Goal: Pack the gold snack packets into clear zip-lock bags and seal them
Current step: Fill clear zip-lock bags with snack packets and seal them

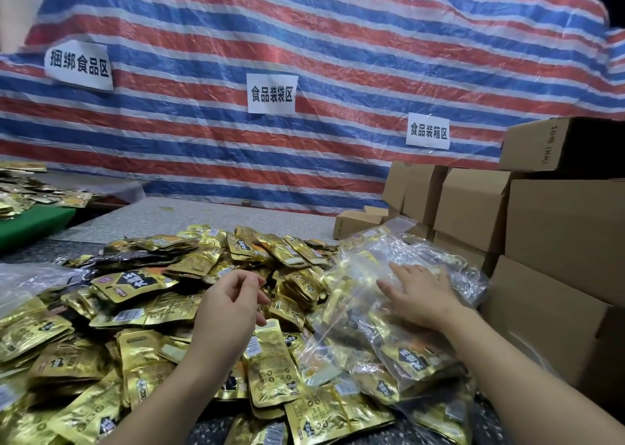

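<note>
Pressing: the right hand [417,294] is lying flat, fingers straight, on a filled zip-lock bag [375,312] at the right edge of the packet heap, holding it down rather than gripping it.
Hovering: the left hand [233,301] is hanging over the middle of the heap with fingers loosely curled and thumb near the fingertips, holding nothing that I can make out.
Heap: loose gold snack packets [162,309] are lying piled across the dark speckled surface [209,431], overlapping one another, the landmark for everything else here.
Packed bags: more clear bags with gold packets [416,363] inside are lying on the heap's right side, nearer the camera than the pressed bag; whether their zips are closed is not showing.
Empty bags: what looks like crumpled clear plastic [30,282] is lying at the heap's left edge.
Boxes: cardboard cartons [558,228] are standing stacked just right of the heap, beyond the packed bags.
Backdrop: a striped red, white and blue tarpaulin [304,39] with three paper signs is hanging behind the heap.
Step in hand: judging by the flat palm, the person is pressing air out of a filled bag or setting it aside among the finished ones.
Next move: it is calling either for running fingers along the bag's zip strip, if unsealed, or for the left hand picking loose packets from the heap for a fresh bag.
</note>
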The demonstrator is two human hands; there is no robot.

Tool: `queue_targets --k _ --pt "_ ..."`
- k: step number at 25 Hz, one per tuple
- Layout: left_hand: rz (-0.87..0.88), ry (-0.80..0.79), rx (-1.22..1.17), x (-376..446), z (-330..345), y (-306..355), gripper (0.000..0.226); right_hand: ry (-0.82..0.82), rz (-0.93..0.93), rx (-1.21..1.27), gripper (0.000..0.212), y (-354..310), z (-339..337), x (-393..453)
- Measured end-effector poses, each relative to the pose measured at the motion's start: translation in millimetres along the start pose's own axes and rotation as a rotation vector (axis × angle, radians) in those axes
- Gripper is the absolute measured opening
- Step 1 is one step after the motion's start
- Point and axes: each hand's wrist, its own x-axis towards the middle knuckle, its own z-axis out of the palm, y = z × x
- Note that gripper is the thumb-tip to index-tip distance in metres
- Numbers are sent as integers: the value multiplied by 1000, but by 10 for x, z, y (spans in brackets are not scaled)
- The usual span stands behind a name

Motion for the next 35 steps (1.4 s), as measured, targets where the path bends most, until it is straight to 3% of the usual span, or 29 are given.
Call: queue_targets --k 8,14,19,23,26,35 --pt "-5 9 -3 16 -8 -7 24 169 9 54 77 -141 -269 47" --pt "0 27 7 30 -1 -13 24 393 -53 177 49 -431 -605 114" --pt "22 28 18 42 3 -27 24 408 -136 442 29 -812 -673 -34" --pt "25 11 12 34 2 -13 30 458 -232 574 33 -1266 -548 -218" --pt "37 -13 62 -31 -36 32 58 466 -293 660 39 -1542 -502 -277" --pt "109 -44 187 44 -302 184 64 384 -252 931 41 -1901 -429 -380"
